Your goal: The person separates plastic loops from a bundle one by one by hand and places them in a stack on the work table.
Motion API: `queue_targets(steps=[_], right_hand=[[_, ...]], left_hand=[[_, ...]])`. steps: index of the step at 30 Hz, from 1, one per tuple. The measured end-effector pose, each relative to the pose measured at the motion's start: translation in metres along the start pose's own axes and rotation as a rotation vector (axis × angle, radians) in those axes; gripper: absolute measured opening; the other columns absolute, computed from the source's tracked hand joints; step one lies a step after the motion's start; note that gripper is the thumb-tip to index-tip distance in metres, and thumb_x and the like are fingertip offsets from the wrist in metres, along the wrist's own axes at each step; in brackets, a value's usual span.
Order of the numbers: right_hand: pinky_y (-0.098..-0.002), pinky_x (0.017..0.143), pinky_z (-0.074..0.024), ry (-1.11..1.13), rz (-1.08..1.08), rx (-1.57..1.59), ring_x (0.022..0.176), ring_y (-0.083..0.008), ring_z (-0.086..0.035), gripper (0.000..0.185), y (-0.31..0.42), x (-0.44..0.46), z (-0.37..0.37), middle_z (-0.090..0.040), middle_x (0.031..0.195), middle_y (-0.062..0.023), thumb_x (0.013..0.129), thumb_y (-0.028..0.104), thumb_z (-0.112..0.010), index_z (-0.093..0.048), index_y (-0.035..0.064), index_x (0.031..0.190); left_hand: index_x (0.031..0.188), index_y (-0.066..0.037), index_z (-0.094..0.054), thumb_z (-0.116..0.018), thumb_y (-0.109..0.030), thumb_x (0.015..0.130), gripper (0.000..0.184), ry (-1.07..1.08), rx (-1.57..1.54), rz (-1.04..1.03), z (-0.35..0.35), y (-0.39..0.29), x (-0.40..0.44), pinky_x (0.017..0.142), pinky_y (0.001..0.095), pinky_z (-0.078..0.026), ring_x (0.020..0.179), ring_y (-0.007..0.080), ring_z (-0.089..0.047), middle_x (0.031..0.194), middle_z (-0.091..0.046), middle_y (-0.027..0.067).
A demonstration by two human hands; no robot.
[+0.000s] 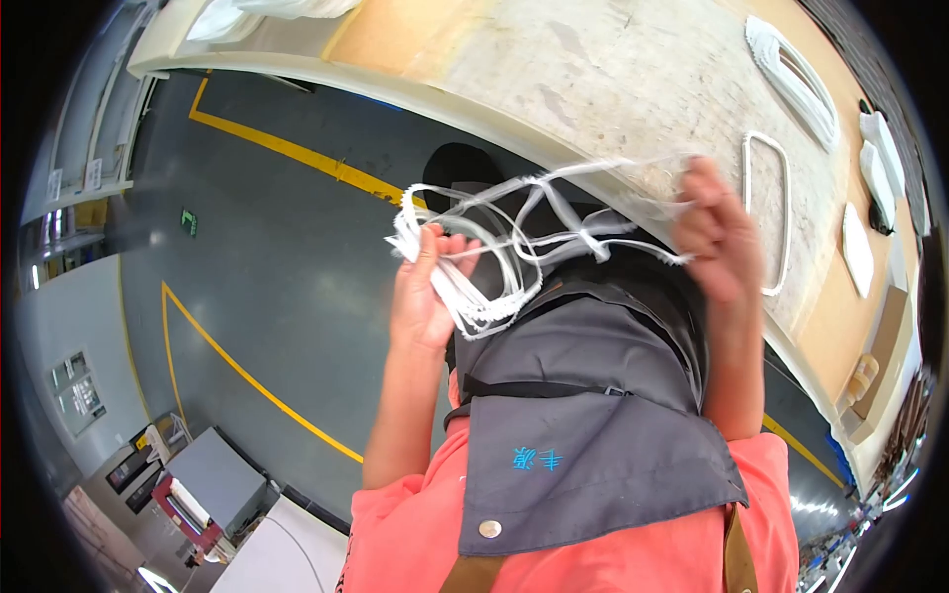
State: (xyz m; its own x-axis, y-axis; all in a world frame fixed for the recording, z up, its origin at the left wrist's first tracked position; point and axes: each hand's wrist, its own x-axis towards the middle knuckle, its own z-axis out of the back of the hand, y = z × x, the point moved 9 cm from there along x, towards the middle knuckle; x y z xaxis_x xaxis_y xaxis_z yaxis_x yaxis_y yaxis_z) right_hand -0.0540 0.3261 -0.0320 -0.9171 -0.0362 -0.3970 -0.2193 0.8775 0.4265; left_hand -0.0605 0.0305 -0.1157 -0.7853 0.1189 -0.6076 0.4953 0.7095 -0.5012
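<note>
Closed around a coiled bundle of thin white strips, my left hand is in front of my apron, its thumb on top of the coil. The strips look flexible, and some have a toothed edge. Loose strands run across from the bundle to my right hand, whose fingers are pinched on their ends. Motion blurs that hand and the strands somewhat. Between the hands the strands cross in a tangle over my lap.
The worktable curves round in front and to the right. On it lie a white rounded frame, a bundle of white strips and white pieces. A cardboard piece is at the right. Yellow lines mark the grey floor.
</note>
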Motion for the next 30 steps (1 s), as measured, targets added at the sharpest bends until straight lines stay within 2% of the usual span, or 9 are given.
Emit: queue_targets(steps=[2,3,7,13,16,17,20,24,30], right_hand=[[-0.0145,0.036,-0.0210,0.057,0.229,-0.037,0.049,0.0007,-0.028,0.025,0.060,-0.014,0.019,-0.051,0.083,0.0022,0.091,0.005,-0.052,-0.051,0.0028,0.116],[-0.0143,0.037,-0.0209,-0.052,0.370,-0.080,0.050,0.0002,-0.028,0.025,0.090,-0.028,0.026,-0.051,0.082,0.0020,0.091,0.004,-0.052,-0.052,0.0028,0.116],[-0.0178,0.040,-0.0210,0.190,0.639,-0.234,0.053,-0.0040,-0.026,0.021,0.151,-0.071,-0.002,-0.045,0.086,-0.0023,0.097,0.008,-0.044,-0.045,-0.0046,0.114],[-0.0169,0.043,-0.0197,-0.225,1.006,-0.697,0.049,-0.0016,-0.023,0.027,0.131,-0.095,-0.040,-0.057,0.084,-0.0053,0.098,0.014,-0.049,-0.051,-0.0046,0.117],[-0.0153,0.045,-0.0204,-0.230,0.896,-0.911,0.050,0.0000,-0.027,0.015,0.070,-0.071,-0.076,-0.065,0.084,-0.0056,0.095,0.013,-0.053,-0.059,0.0019,0.103],[-0.0159,0.048,-0.0254,-0.149,0.810,-0.984,0.053,-0.0010,-0.035,0.010,0.049,-0.057,-0.078,-0.066,0.085,-0.0059,0.095,0.014,-0.052,-0.059,0.0053,0.095],[-0.0184,0.067,-0.0393,0.036,0.324,-1.096,0.072,-0.0027,-0.049,0.013,-0.032,-0.019,-0.082,-0.067,0.086,-0.0045,0.095,0.016,-0.053,-0.057,0.0030,0.095],[-0.0207,0.075,-0.0417,0.201,-0.012,-0.820,0.082,-0.0047,-0.053,0.019,-0.109,-0.001,-0.061,-0.065,0.087,-0.0024,0.096,0.018,-0.054,-0.058,0.0013,0.103],[-0.0219,0.076,-0.0435,0.154,-0.054,-0.872,0.084,-0.0054,-0.054,0.025,-0.120,0.001,-0.051,-0.063,0.086,-0.0017,0.095,0.021,-0.055,-0.060,-0.0003,0.108]], left_hand=[[0.099,-0.006,-0.057,-0.061,-0.024,0.090,0.019,0.006,0.005,-0.055,0.010,-0.023,0.002,0.092,0.0391,-0.051,0.080,0.0133,-0.061,0.078,-0.060,0.0029],[0.099,-0.006,-0.057,-0.061,-0.024,0.091,0.020,-0.014,0.009,-0.090,0.016,-0.037,0.001,0.091,0.0383,-0.051,0.080,0.0130,-0.060,0.078,-0.059,0.0024],[0.100,-0.003,-0.058,-0.061,-0.023,0.091,0.021,-0.201,0.148,-0.275,0.032,-0.087,-0.014,0.086,0.0342,-0.053,0.081,0.0149,-0.061,0.080,-0.058,0.0020],[0.098,0.005,-0.061,-0.057,-0.015,0.093,0.022,-0.258,0.588,-0.563,0.005,-0.126,-0.041,0.083,0.0343,-0.055,0.087,0.0202,-0.065,0.102,-0.064,0.0139],[0.102,0.006,-0.061,-0.056,-0.016,0.094,0.024,-0.234,0.726,-0.580,-0.014,-0.114,-0.043,0.082,0.0338,-0.055,0.088,0.0206,-0.066,0.099,-0.064,0.0136],[0.103,0.005,-0.059,-0.056,-0.019,0.095,0.025,-0.164,0.612,-0.501,-0.015,-0.101,-0.038,0.083,0.0350,-0.055,0.094,0.0222,-0.065,0.099,-0.065,0.0141],[0.105,0.003,-0.058,-0.055,-0.021,0.095,0.026,-0.009,0.342,-0.235,-0.043,-0.048,-0.031,0.084,0.0360,-0.054,0.098,0.0233,-0.064,0.100,-0.065,0.0150],[0.106,0.002,-0.057,-0.054,-0.022,0.095,0.026,0.135,0.260,-0.114,-0.066,0.000,-0.031,0.085,0.0339,-0.052,0.098,0.0222,-0.063,0.104,-0.064,0.0148],[0.111,0.002,-0.057,-0.056,-0.020,0.095,0.027,0.126,0.165,-0.065,-0.078,0.020,-0.035,0.085,0.0305,-0.050,0.097,0.0193,-0.062,0.107,-0.063,0.0140]])
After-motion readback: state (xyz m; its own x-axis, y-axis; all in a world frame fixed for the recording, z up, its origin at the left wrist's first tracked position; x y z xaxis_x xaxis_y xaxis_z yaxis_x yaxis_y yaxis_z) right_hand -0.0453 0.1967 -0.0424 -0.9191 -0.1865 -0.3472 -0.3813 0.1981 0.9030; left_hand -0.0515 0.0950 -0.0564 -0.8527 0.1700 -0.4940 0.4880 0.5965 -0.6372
